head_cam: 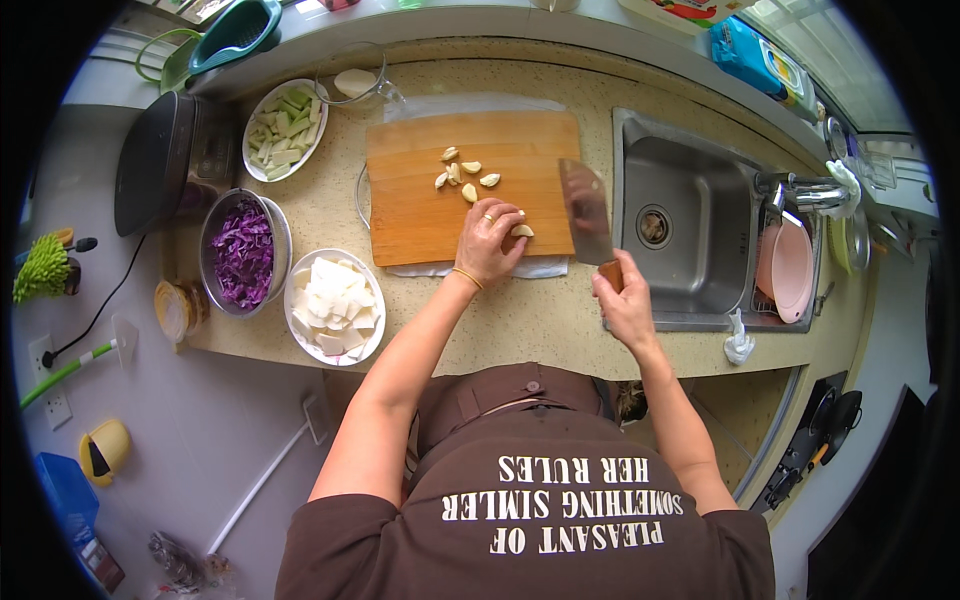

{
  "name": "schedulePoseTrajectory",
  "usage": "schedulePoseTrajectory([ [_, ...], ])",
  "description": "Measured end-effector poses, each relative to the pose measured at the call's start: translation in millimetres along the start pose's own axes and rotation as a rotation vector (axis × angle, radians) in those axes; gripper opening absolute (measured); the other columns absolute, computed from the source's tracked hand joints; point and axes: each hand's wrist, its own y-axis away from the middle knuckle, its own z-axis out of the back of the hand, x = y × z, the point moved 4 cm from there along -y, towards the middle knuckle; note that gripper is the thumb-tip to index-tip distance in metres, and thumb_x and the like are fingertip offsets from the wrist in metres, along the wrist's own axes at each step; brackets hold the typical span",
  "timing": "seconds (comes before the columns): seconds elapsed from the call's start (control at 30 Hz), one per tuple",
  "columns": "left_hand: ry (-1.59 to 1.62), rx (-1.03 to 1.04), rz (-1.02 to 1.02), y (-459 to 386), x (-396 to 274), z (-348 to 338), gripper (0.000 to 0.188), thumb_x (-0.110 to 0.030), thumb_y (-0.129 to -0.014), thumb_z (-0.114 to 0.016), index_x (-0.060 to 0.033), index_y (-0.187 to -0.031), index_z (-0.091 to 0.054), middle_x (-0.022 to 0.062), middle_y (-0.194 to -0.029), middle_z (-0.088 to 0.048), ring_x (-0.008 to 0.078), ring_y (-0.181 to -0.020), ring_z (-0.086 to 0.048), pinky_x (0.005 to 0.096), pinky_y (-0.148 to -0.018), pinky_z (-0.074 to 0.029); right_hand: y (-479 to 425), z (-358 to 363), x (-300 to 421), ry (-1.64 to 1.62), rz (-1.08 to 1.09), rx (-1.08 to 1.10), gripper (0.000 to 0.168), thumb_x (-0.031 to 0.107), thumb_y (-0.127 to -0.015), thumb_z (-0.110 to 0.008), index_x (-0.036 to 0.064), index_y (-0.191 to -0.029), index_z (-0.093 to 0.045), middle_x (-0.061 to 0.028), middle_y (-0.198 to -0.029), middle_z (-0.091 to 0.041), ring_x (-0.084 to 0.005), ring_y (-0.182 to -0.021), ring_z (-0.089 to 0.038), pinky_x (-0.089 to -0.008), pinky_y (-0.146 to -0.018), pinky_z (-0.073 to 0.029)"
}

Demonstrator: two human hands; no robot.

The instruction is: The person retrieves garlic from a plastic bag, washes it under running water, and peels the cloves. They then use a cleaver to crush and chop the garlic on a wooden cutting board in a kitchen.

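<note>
On the wooden cutting board, my left hand rests near the front edge. One garlic clove sits between its thumb and forefinger tips. Several more garlic cloves lie scattered beyond my fingers, towards the middle of the board. My right hand grips the wooden handle of a cleaver. Its broad blade, slightly blurred, is over the board's right edge, apart from the cloves. A white cloth shows from under the board.
Left of the board stand a plate of white slices, a bowl of shredded purple cabbage, a plate of pale green pieces and a glass cup. At right is a steel sink with a faucet and a pink basin.
</note>
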Motion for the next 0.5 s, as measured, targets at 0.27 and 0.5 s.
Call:
schedulePoseTrajectory([
  [0.27,0.087,-0.08,0.076,-1,13,-10,0.02,0.003,-0.066,-0.062,-0.0054,-0.085,-0.062,0.0061,-0.087,-0.061,0.0254,-0.085,-0.054,0.0343,-0.074,-0.047,4,-17,-1,0.34,0.081,0.039,0.032,0.015,-0.08,-0.055,0.007,-0.11,-0.048,-0.015,-0.074,-0.059,-0.0355,-0.071,-0.058,-0.04,-0.063,-0.045],
  [0.5,0.076,-0.032,-0.05,-14,-8,-7,0.023,0.001,-0.063,-0.065,-0.0068,-0.084,-0.061,0.0048,-0.087,-0.061,0.0248,-0.085,-0.053,0.0335,-0.072,-0.047,3,-3,-2,0.348,0.045,0.061,0.032,0.014,-0.08,-0.055,0.007,-0.111,-0.047,-0.0166,-0.077,-0.059,-0.036,-0.074,-0.058,-0.0412,-0.065,-0.045],
])
